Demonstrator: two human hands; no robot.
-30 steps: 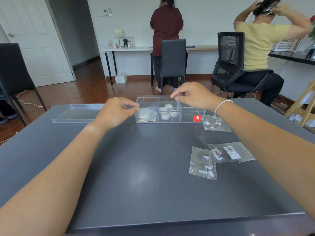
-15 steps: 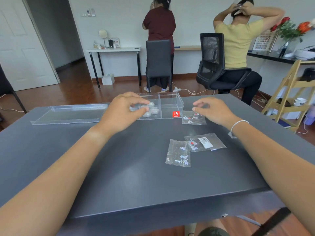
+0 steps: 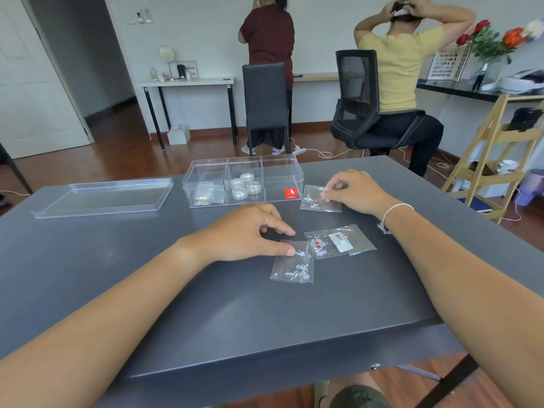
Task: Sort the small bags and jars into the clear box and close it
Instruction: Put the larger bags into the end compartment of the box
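The clear box stands open at the table's far middle with three compartments: small bags in the left one, several round jars in the middle one, nothing in the right one. Its lid lies flat to the left. My right hand pinches the top edge of a small bag lying just right of the box. My left hand has thumb and fingertip on the top corner of a nearer bag. A third bag with a white label lies between them.
The dark grey table ends near my body. Beyond it stand a black chair and an office chair with a seated person; another person stands at the far desk. A wooden ladder shelf is at the right.
My left hand left the box and came down to the nearest bag. My right hand closed its fingers on the bag beside the box. The camera tilted, so the box now shows fully.
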